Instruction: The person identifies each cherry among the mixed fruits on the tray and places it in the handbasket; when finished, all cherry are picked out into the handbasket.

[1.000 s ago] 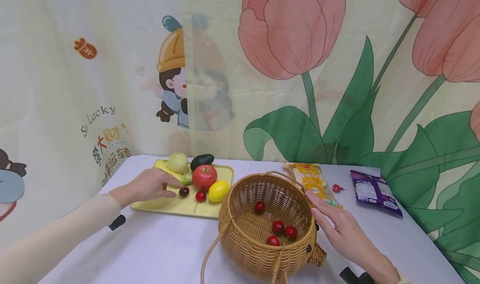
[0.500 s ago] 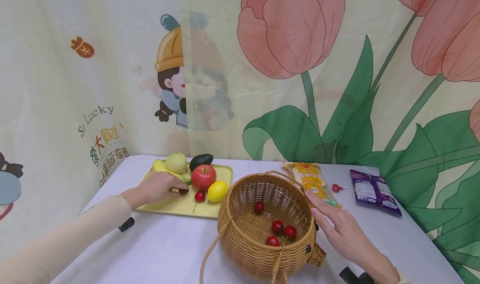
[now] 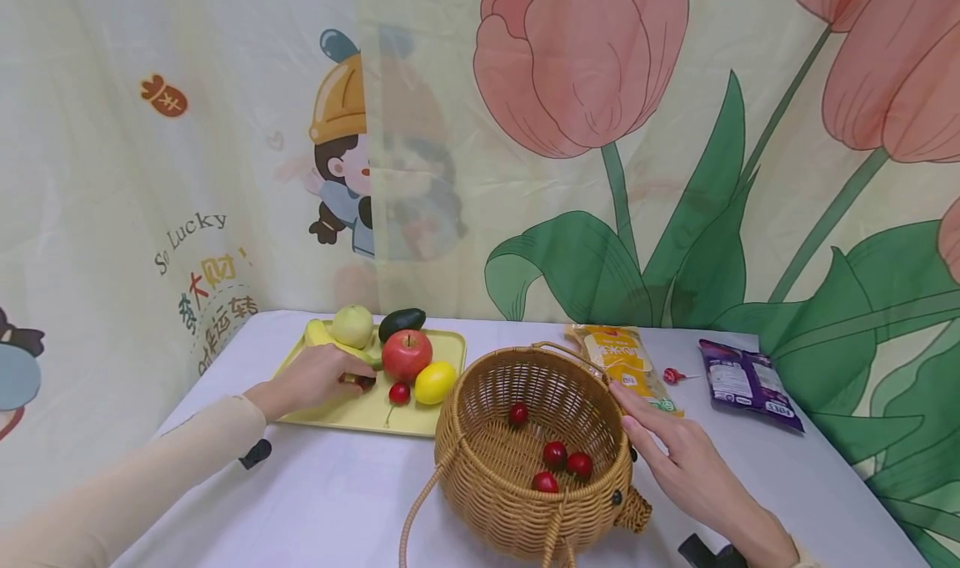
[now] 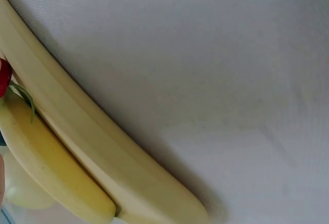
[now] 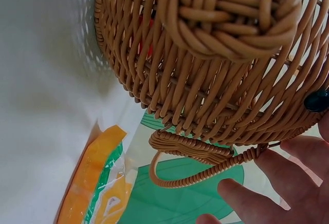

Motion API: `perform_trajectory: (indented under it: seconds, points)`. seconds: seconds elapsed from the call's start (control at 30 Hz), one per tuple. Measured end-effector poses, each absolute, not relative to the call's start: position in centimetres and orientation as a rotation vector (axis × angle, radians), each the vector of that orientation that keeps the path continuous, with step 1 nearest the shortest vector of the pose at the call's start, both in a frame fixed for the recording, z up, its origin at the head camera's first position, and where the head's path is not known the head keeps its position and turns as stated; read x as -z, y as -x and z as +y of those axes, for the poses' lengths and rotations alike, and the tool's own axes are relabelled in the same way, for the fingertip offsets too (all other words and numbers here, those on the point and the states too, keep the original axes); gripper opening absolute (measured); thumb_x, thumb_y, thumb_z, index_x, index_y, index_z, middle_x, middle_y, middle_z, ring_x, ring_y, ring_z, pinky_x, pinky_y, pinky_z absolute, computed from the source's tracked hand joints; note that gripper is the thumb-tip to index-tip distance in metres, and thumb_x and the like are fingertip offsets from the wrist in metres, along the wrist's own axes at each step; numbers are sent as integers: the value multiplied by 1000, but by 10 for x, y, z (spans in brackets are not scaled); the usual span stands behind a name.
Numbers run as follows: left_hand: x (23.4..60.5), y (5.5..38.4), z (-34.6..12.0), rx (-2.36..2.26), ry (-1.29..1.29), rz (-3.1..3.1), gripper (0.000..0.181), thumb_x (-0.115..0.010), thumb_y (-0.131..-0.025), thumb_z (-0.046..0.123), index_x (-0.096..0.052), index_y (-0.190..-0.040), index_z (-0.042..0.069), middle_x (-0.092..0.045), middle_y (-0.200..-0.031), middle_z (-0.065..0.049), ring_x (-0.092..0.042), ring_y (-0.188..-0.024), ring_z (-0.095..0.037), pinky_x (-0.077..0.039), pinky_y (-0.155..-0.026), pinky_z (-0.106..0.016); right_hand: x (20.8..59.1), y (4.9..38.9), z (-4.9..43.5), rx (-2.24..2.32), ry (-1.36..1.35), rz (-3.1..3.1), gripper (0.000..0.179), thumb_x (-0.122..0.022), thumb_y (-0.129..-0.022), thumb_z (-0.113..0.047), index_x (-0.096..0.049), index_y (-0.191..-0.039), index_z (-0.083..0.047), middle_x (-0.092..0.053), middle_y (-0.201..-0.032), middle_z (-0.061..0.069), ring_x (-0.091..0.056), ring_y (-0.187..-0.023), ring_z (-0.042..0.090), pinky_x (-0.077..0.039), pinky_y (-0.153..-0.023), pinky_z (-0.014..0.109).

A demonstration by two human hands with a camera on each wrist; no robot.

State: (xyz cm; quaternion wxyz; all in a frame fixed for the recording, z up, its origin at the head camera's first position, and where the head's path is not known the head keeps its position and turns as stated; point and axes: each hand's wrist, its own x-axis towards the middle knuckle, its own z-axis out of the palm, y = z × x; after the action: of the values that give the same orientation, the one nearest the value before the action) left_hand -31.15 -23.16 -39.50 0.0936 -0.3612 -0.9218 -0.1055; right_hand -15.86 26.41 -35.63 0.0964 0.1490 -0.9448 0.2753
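My left hand (image 3: 318,378) is over the yellow tray (image 3: 345,416), its fingertips pinching a dark red cherry (image 3: 366,383). A second cherry (image 3: 400,394) with a stem lies just right of it. In the left wrist view, a red cherry (image 4: 4,77) with a green stem shows at the left edge beside a banana (image 4: 51,167); which cherry it is, I cannot tell. My right hand (image 3: 686,455) rests its extended fingers on the right rim of a round wicker basket (image 3: 487,501). Several cherries (image 3: 555,454) lie inside. The right wrist view shows those fingers touching the basket's woven side (image 5: 205,90).
The tray also bears a red apple (image 3: 407,355), a lemon (image 3: 435,383), a pale green round fruit (image 3: 352,326) and an avocado (image 3: 402,324). Behind the basket lie a yellow packet (image 3: 618,355), a red lollipop (image 3: 672,376) and a purple packet (image 3: 750,389).
My left hand has moved right and closed its fingertips on the dark cherry, which stood apart from them a second ago. The right hand has stayed on the basket rim.
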Motion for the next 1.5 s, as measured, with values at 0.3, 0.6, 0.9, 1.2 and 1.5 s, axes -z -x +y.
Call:
perform_trajectory:
  seconds: [0.3, 0.6, 0.9, 1.2, 1.5]
  points:
    - [394, 310, -231, 311, 1094, -2705, 23, -85, -82, 12, -82, -104, 18, -80, -96, 8, -71, -85, -10, -59, -78, -32, 357, 159, 264, -823, -445, -2795, 51, -46, -110, -36, -43, -157, -16, -49, -157, 12, -49, -142, 42, -44, -105, 66]
    - [384, 304, -231, 277, 1133, -2696, 23, -86, -81, 15, -82, -104, 19, -80, -96, 9, -73, -86, -11, -60, -78, -30, 359, 158, 264, -804, -473, -2767, 50, -45, -110, -34, -45, -156, -14, -50, -156, 10, -51, -141, 39, -45, -105, 62]
    - [352, 291, -239, 312, 1072, -2792, 26, -85, -82, 17, -81, -108, 20, -78, -92, 14, -64, -76, -3, -53, -68, -23, 356, 158, 265, -816, -460, -2784, 50, -45, -110, -34, -44, -156, -14, -50, -156, 12, -49, -141, 42, -44, -104, 67]
    - [306, 279, -226, 380, 1095, -2744, 31, -86, -82, 13, -81, -111, 22, -79, -98, 9, -57, -70, 0, -48, -61, -20, 357, 159, 266, -820, -461, -2786, 50, -47, -110, -33, -44, -156, -13, -50, -156, 14, -50, -141, 44, -45, -103, 67]
    - [264, 270, -190, 490, 1377, -2632, 32, -86, -81, 9, -81, -112, 18, -81, -104, 1, -58, -65, 3, -51, -59, -20, 357, 160, 264, -834, -463, -2796, 51, -47, -109, -33, -43, -157, -15, -49, -157, 14, -50, -140, 44, -47, -102, 66]
